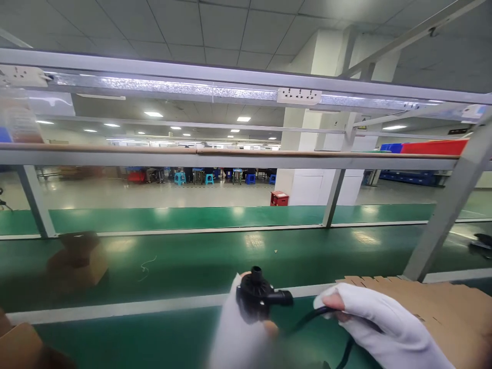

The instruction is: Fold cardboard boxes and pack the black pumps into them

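My left hand [240,335], in a white glove with bare fingertips, is wrapped round a small black water pump [253,292]. One pipe stub of the pump points up and another points right. To the right, my right hand [378,318], gloved the same way, pinches a black cable [309,319] between thumb and fingers. The cable runs down-left toward the pump and hangs below the hand as well; where it joins is blurred. Both hands are above the green work surface [154,341].
A stack of flat cardboard [446,312] lies at the right. Open cardboard boxes stand at the left, one small box [80,264] farther back and one at the near corner [19,346]. A metal frame post [449,205] rises at the right, and a shelf rail [230,160] crosses ahead.
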Motion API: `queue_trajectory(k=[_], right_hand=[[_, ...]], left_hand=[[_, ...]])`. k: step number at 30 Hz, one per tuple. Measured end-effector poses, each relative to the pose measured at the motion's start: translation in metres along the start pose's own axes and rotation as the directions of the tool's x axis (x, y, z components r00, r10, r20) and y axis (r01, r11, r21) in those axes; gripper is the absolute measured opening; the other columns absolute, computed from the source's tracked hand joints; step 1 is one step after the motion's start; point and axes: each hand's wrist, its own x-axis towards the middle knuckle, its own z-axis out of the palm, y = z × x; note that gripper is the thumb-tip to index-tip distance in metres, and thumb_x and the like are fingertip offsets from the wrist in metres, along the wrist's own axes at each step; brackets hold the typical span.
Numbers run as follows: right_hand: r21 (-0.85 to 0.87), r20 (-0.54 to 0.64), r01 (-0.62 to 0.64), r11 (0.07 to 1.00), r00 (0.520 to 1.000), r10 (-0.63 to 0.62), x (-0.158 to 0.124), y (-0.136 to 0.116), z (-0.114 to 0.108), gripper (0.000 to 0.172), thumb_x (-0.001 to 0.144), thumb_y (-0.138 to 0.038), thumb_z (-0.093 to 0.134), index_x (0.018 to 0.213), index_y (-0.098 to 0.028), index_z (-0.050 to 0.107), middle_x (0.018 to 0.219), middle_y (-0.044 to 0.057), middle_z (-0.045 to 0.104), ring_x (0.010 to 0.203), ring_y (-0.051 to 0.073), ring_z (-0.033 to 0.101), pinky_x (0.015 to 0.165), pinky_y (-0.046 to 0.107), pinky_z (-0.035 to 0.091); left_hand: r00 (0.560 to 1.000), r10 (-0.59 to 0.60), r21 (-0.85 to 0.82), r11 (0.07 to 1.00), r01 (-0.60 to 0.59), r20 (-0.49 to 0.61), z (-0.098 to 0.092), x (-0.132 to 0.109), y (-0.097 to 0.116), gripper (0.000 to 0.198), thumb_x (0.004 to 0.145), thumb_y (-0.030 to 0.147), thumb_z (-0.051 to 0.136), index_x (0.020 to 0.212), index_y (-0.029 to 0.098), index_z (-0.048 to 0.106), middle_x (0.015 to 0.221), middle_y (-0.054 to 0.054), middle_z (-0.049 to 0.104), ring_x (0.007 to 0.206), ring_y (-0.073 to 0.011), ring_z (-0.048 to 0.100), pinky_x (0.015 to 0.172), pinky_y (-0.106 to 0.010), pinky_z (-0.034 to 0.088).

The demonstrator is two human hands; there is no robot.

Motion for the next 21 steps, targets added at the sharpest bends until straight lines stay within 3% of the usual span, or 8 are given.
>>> queue_trajectory(k=[2,4,7,10,13,16,19,21], right_hand=[[0.089,0.066,0.095,0.991,0.993,-0.101,0.03,-0.016,0.003,0.031,0.087,-0.013,0.057,0.113,-0.031,0.06,0.086,0.0,0.068,0.073,0.013,0.066,0.069,0.022,0.054],[0.174,0.128,0.112,0.978,0.982,-0.135,0.052,-0.021,0.012,0.026,0.089,-0.012,0.055,0.108,-0.027,0.063,0.083,0.001,0.067,0.07,0.013,0.064,0.067,0.023,0.053],[0.361,0.274,-0.018,0.932,0.958,-0.087,0.068,-0.006,0.033,0.013,0.089,-0.025,0.06,0.093,-0.021,0.071,0.082,0.005,0.066,0.07,0.013,0.063,0.064,0.024,0.052],[0.464,0.36,-0.195,0.864,0.933,0.017,0.062,0.01,0.049,0.029,0.084,-0.045,0.063,0.085,-0.018,0.074,0.075,0.006,0.065,0.066,0.014,0.062,0.06,0.024,0.051],[0.378,0.363,-0.304,0.874,0.918,0.162,0.045,0.009,0.051,0.042,0.089,-0.052,0.052,0.104,-0.018,0.071,0.089,0.01,0.069,0.081,0.02,0.064,0.076,0.031,0.053],[0.314,0.486,-0.465,0.828,0.828,0.281,0.029,-0.007,0.044,0.059,0.083,-0.049,0.06,0.134,-0.021,0.05,0.123,0.011,0.061,0.111,0.027,0.057,0.099,0.039,0.044],[0.246,0.555,-0.625,0.741,0.717,0.421,0.016,-0.021,0.037,0.07,0.08,-0.041,0.065,0.142,-0.023,0.039,0.131,0.009,0.055,0.117,0.026,0.054,0.103,0.037,0.042],[0.206,0.523,-0.661,0.722,0.697,0.49,0.003,-0.022,0.03,0.065,0.081,-0.04,0.062,0.141,-0.025,0.042,0.132,0.007,0.056,0.115,0.026,0.055,0.101,0.036,0.044]], left_hand=[[0.992,-0.066,0.083,0.995,0.057,0.111,0.004,0.0,-0.005,0.07,0.047,0.049,0.087,0.104,0.019,0.061,0.101,-0.008,0.066,0.105,-0.0307,0.058,0.097,-0.041,0.044],[0.964,-0.167,0.21,0.97,0.123,0.206,0.002,0.001,-0.011,0.057,0.057,0.054,0.08,0.099,0.019,0.064,0.093,-0.007,0.067,0.101,-0.0294,0.059,0.097,-0.041,0.044],[0.914,-0.273,0.355,0.921,0.158,0.302,-0.005,0.002,-0.015,0.045,0.071,0.056,0.069,0.096,0.019,0.067,0.092,-0.006,0.068,0.102,-0.0277,0.059,0.098,-0.041,0.042],[0.909,-0.249,0.33,0.934,0.134,0.336,-0.01,-0.003,-0.009,0.047,0.077,0.053,0.065,0.106,0.016,0.063,0.103,-0.009,0.066,0.102,-0.0256,0.06,0.096,-0.046,0.045],[0.929,-0.179,0.29,0.954,0.082,0.325,-0.008,-0.008,0.001,0.062,0.069,0.053,0.073,0.116,0.017,0.056,0.115,-0.01,0.062,0.107,-0.028,0.058,0.097,-0.047,0.043],[0.952,-0.126,0.266,0.963,0.049,0.28,0.004,-0.009,0.003,0.075,0.054,0.052,0.083,0.115,0.018,0.056,0.113,-0.011,0.063,0.108,-0.0326,0.056,0.097,-0.042,0.044],[0.968,-0.124,0.293,0.954,0.056,0.22,0.016,-0.011,0.002,0.074,0.055,0.05,0.082,0.116,0.018,0.056,0.109,-0.012,0.065,0.105,-0.0322,0.058,0.094,-0.039,0.047],[0.97,-0.109,0.385,0.923,0.018,0.215,0.014,-0.012,0.006,0.08,0.054,0.048,0.082,0.122,0.019,0.054,0.116,-0.013,0.062,0.112,-0.0334,0.054,0.099,-0.04,0.043]])
